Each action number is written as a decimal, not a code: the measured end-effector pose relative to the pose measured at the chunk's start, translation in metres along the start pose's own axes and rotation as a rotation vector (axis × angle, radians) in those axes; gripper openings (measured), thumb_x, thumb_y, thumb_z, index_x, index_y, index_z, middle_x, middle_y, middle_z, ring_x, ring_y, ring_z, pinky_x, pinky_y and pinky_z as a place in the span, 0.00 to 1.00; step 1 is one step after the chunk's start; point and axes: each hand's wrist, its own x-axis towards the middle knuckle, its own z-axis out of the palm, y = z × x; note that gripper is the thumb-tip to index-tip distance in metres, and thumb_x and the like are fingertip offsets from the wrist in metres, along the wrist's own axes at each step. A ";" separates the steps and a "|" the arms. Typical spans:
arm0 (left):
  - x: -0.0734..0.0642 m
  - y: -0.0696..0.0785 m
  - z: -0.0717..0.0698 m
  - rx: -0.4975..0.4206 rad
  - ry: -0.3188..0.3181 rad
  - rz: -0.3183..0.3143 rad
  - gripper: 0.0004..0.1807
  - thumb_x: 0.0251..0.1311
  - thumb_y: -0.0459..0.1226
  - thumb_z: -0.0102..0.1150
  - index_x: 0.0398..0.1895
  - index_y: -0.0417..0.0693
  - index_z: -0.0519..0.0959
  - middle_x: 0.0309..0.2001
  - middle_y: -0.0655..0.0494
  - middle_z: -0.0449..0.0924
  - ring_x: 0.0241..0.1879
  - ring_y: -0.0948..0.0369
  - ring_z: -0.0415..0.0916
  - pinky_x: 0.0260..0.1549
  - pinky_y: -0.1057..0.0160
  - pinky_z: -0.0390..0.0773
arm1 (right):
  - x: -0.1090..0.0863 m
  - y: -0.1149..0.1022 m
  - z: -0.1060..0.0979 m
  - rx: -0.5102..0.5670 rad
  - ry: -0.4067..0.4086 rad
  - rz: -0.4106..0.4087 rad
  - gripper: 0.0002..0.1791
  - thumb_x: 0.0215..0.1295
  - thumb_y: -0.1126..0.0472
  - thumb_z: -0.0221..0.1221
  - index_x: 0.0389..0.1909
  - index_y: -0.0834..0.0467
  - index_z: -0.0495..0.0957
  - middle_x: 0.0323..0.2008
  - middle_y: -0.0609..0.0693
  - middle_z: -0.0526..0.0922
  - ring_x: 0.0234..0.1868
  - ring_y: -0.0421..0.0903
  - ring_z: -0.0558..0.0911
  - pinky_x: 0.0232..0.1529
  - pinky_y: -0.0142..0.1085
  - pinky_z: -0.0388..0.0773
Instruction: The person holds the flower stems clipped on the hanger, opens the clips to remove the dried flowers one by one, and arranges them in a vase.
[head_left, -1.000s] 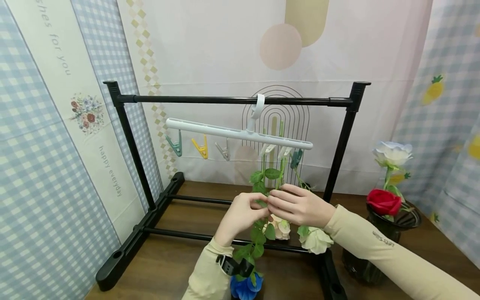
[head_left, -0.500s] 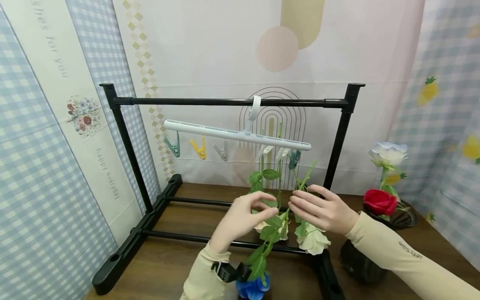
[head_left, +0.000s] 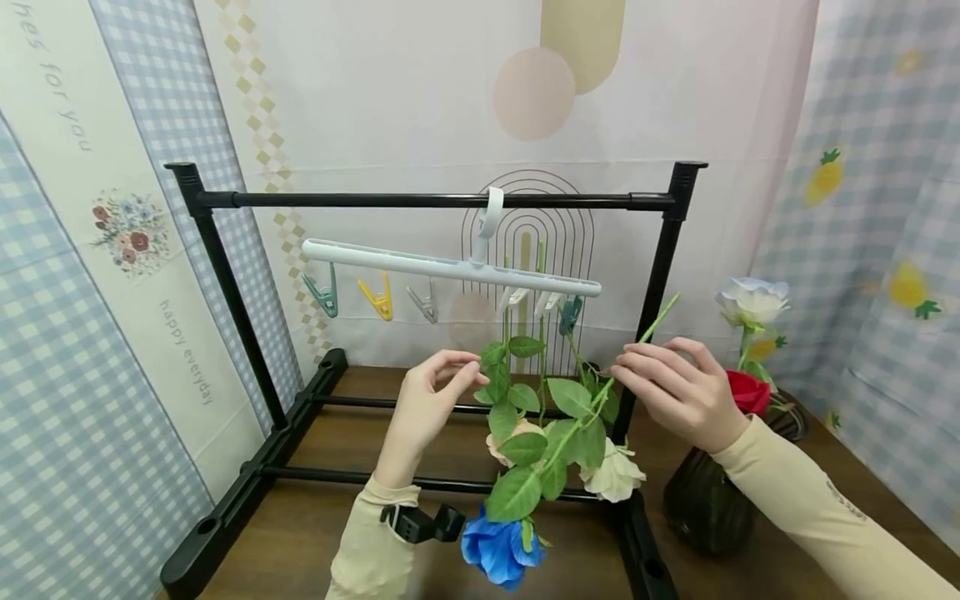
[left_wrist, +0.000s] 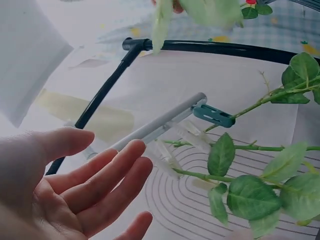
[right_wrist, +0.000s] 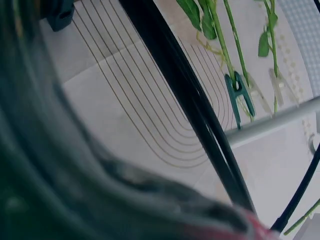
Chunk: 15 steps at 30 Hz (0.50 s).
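My right hand [head_left: 678, 392] pinches the green stem of a blue artificial rose [head_left: 501, 546], whose bloom hangs down at the front. The stem slants up to the right past my fingers. My left hand [head_left: 427, 408] is held away from it, fingers loosely bent around nothing; in the left wrist view the palm [left_wrist: 75, 200] faces up near the hanger. A pale blue clip hanger [head_left: 450, 265] hangs tilted on the black rack [head_left: 420, 201]. Two white clips [head_left: 547, 302] and a dark teal clip [head_left: 571, 317] hold flower stems, a peach bloom [head_left: 510, 442] and a white bloom [head_left: 613, 473] hanging below.
On the hanger's left side hang a green clip [head_left: 322, 293], a yellow clip [head_left: 377, 297] and a grey clip [head_left: 425, 302]. A dark vase [head_left: 708, 504] with a red rose [head_left: 748, 392] and a white rose [head_left: 752, 302] stands right. The vase blurs the right wrist view.
My right hand has moved right with the blue rose, swinging its stem into a slant. My left hand has let go of the rose and drawn away left. The view has shifted slightly right.
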 end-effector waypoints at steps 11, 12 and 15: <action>0.004 -0.008 0.020 0.021 -0.070 -0.006 0.09 0.58 0.44 0.55 0.39 0.52 0.79 0.28 0.50 0.84 0.38 0.61 0.79 0.40 0.63 0.75 | 0.006 0.015 -0.025 -0.086 0.173 0.234 0.03 0.53 0.68 0.60 0.26 0.60 0.83 0.24 0.57 0.83 0.25 0.53 0.78 0.34 0.44 0.65; 0.004 -0.009 0.023 0.027 -0.079 -0.006 0.09 0.58 0.43 0.55 0.39 0.52 0.79 0.28 0.51 0.84 0.38 0.62 0.79 0.41 0.62 0.75 | 0.005 0.017 -0.028 -0.094 0.178 0.263 0.03 0.52 0.67 0.61 0.26 0.60 0.83 0.24 0.57 0.83 0.25 0.53 0.77 0.34 0.44 0.66; 0.005 -0.012 0.034 0.057 -0.126 -0.014 0.09 0.58 0.44 0.54 0.39 0.54 0.78 0.29 0.52 0.84 0.37 0.62 0.80 0.41 0.63 0.74 | 0.002 0.023 -0.040 -0.118 0.156 0.379 0.03 0.51 0.65 0.63 0.25 0.61 0.83 0.24 0.57 0.83 0.24 0.53 0.76 0.35 0.41 0.67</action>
